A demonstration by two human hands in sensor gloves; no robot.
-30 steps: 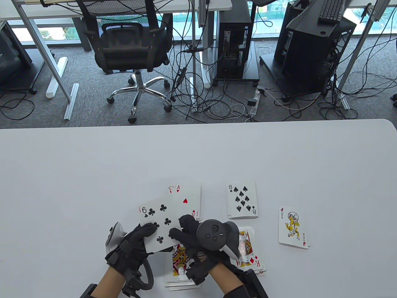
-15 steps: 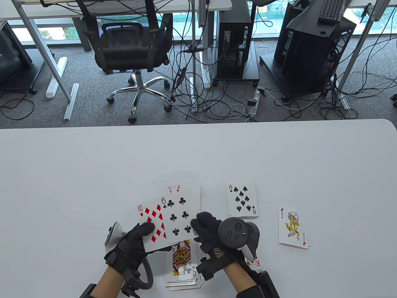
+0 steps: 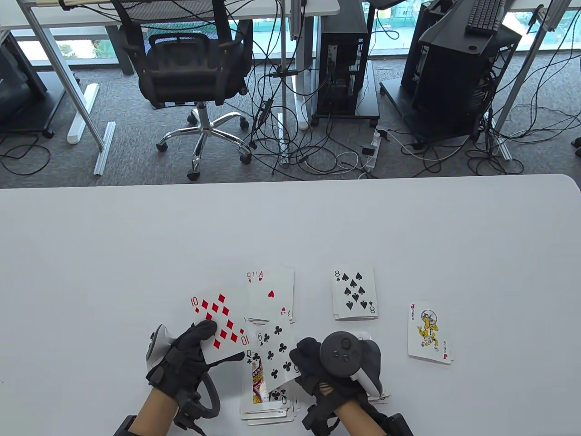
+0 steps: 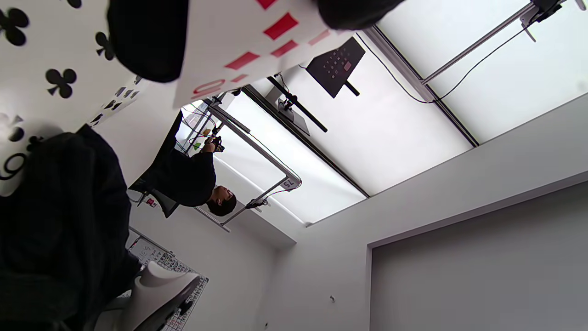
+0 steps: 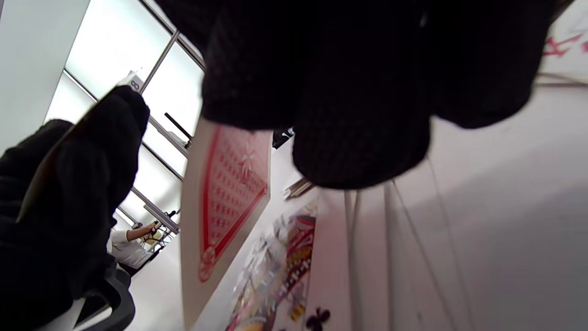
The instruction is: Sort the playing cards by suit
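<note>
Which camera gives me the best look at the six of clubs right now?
The table view: the six of clubs shows face-up, pinched by the right hand over the queen-topped clubs pile. The left wrist view catches only part of its face at the frame edge. The right wrist view is mostly glove and shows only its red back.

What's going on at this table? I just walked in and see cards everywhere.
A person in sensor gloves is sorting playing cards by suit. The right hand holds the six of clubs over the clubs pile, whose queen shows on top. The left hand grips the remaining deck, ten of diamonds face up. A hearts pile, a spades pile and a joker lie on the table.
</note>
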